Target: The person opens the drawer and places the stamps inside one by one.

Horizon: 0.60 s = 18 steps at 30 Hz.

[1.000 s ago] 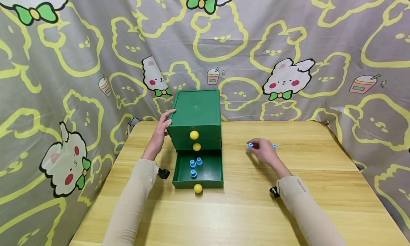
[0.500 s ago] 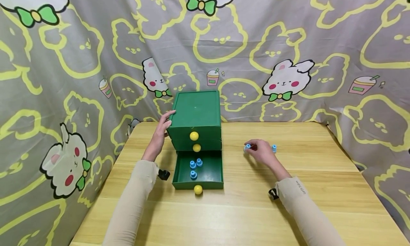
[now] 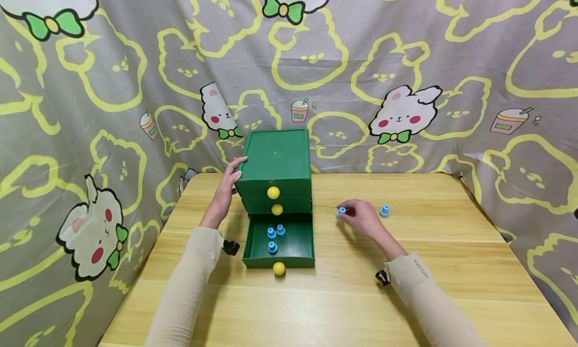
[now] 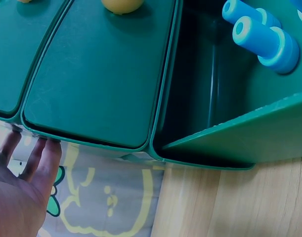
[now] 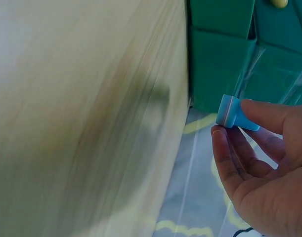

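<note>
My right hand (image 3: 363,217) pinches a small blue toy stamp (image 5: 231,112), a narrow stem on a wider round base, between thumb and fingers. In the head view it is over the table, right of a green drawer cabinet (image 3: 276,154). My left hand (image 3: 221,192) rests its extended fingers (image 4: 48,160) against the cabinet's left side near the top. The bottom drawer (image 3: 293,262) is pulled out, and several matching stamps (image 3: 273,247) stand in its left half. One more stamp (image 3: 385,211) stands on the table just beyond my right hand.
The two upper drawers are closed, with yellow ball knobs (image 3: 273,192) on their fronts. Under everything lies a light wooden table (image 3: 325,312). A grey patterned curtain (image 3: 334,51) hangs behind the table and along its left and right sides.
My right hand has shifted left toward the cabinet with the pinched stamp, uncovering more of the stamp standing behind it. My left hand stays against the cabinet.
</note>
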Tool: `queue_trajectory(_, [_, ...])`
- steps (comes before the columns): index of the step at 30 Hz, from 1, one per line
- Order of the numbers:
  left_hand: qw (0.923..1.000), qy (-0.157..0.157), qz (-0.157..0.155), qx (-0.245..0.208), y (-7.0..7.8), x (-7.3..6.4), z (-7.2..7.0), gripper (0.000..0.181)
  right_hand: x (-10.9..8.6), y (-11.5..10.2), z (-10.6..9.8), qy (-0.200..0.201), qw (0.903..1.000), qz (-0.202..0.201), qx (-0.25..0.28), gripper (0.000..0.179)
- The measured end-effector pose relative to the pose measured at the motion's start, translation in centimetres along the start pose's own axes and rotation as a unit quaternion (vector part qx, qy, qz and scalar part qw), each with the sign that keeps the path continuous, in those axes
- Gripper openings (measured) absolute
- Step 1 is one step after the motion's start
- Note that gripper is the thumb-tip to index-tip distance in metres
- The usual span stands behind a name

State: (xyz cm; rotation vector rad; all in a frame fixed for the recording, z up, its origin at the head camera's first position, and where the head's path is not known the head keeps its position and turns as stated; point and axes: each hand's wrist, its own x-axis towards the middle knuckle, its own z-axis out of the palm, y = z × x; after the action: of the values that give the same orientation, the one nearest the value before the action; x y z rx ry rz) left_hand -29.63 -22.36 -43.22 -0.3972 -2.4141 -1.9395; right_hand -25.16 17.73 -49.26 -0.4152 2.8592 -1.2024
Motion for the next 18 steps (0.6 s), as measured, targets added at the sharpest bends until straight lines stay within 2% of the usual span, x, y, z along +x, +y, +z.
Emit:
queue_trajectory(5, [1.0, 0.001, 0.0, -0.001, -0.1, -0.1, 0.0, 0.052, -0.4, -1.7, 0.7, -0.011, 0.9997, -0.019, 0.008, 0.027])
queue_trajectory(12, [1.0, -0.002, 0.001, -0.002, 0.0, -0.2, 0.0, 0.052, -1.1, -4.2, 1.3, -0.013, 0.997, -0.075, 0.014, 0.023])
queue_trajectory(18, [1.0, -0.002, 0.001, -0.003, 0.2, -0.1, 0.0, 0.051, -1.5, -5.7, 2.1, -0.022, 0.9943, -0.103, 0.018, 0.021])
